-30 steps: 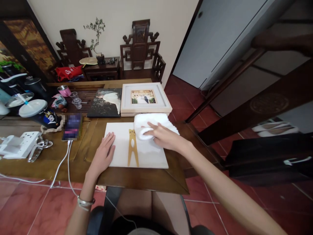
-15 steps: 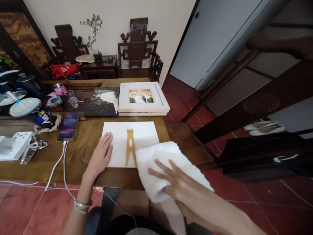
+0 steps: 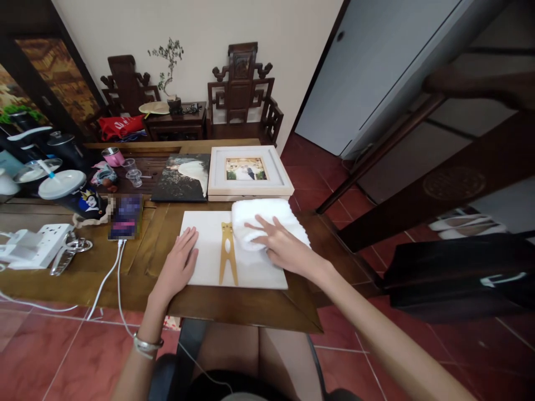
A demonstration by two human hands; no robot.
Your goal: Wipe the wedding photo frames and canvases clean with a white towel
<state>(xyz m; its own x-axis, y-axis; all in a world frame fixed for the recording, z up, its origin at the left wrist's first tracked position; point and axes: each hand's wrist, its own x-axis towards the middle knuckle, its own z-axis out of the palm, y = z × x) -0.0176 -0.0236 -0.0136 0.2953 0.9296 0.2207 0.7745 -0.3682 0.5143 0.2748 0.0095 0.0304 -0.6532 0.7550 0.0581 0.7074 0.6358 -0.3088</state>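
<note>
A white rectangular board (image 3: pixel 204 262) lies flat on the wooden table. On its middle is a gold, cat-headed figure (image 3: pixel 228 253) with two long legs and an oval opening; I cannot tell whether it is loose or part of the surface. My left hand (image 3: pixel 183 259) rests flat on the board's left edge, fingers stretched out. My right hand (image 3: pixel 280 242) holds a fluffy white towel (image 3: pixel 265 209) against the board's right half, fingers spread over the top and the thumb side hidden. The towel covers the board's upper right corner.
Behind the board lie a framed photo (image 3: pixel 278 167) and a dark picture panel (image 3: pixel 179 189). To the left are a phone (image 3: pixel 126 214) with white cables, a clear claw clip (image 3: pixel 69 253), a power strip (image 3: pixel 52 245) and a lidded tumbler (image 3: pixel 62 184). The table edge (image 3: pixel 307 323) runs near my lap.
My right hand has carried the towel up and away from me, from the board's lower right corner and table edge onto its upper right part. My left hand stays on the board.
</note>
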